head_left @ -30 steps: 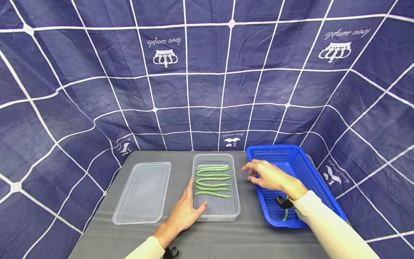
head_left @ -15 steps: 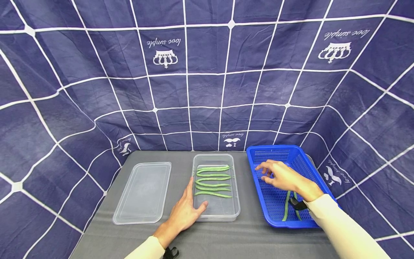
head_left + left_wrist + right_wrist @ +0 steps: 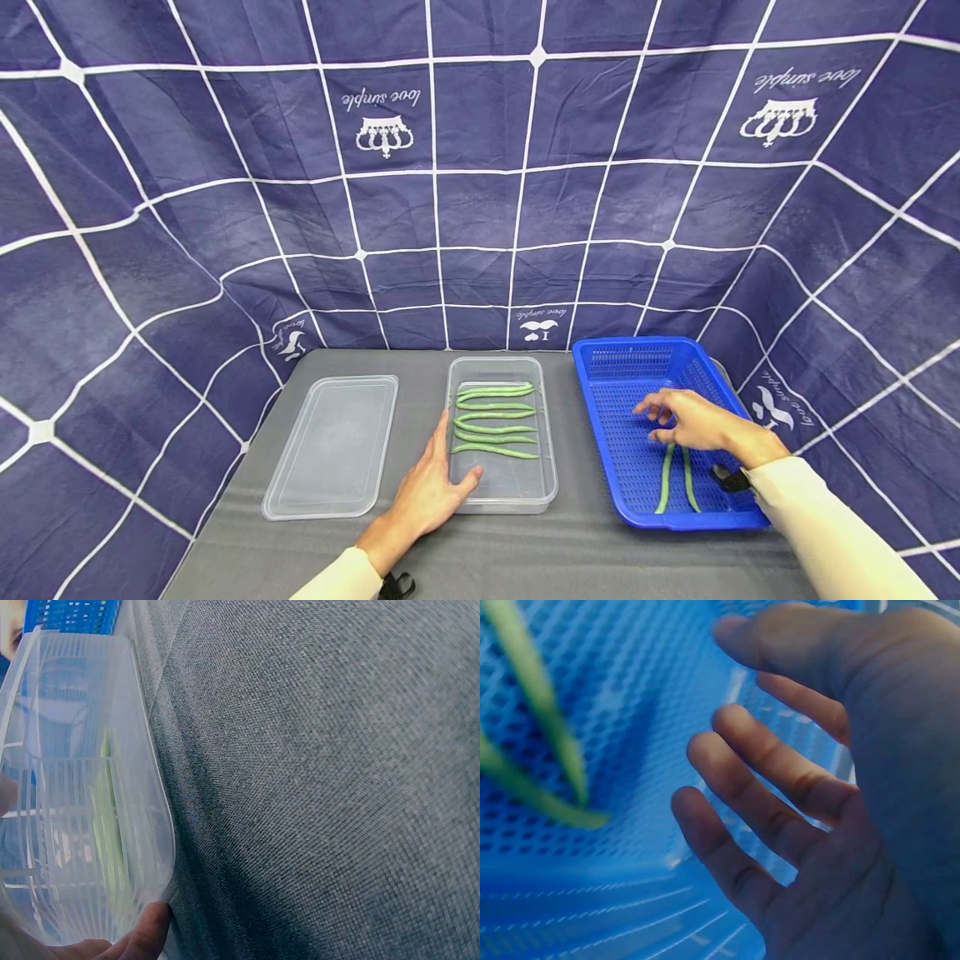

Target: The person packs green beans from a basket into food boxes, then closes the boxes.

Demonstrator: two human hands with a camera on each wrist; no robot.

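Observation:
In the head view, my left hand rests against the left side of a clear plastic container, fingers straight along its wall and thumb at the near rim. Several green beans lie crosswise inside, roughly parallel. A fingertip touches the container's lower edge in the left wrist view. Over the blue basket hovers my right hand, fingers loosely bent and holding nothing. Below it, two green beans lie on the basket floor, their far ends partly hidden by the hand. The right wrist view shows bean tips apart from the fingers.
A translucent lid lies flat on the grey tablecloth, left of the container. Behind and at both sides hangs a navy checked cloth. The basket's raised rim stands near the right-hand cloth.
My right hand has moved right and a little toward me, from the basket's left rim to above its inside. More of the two beans shows. My left hand and the container stay put.

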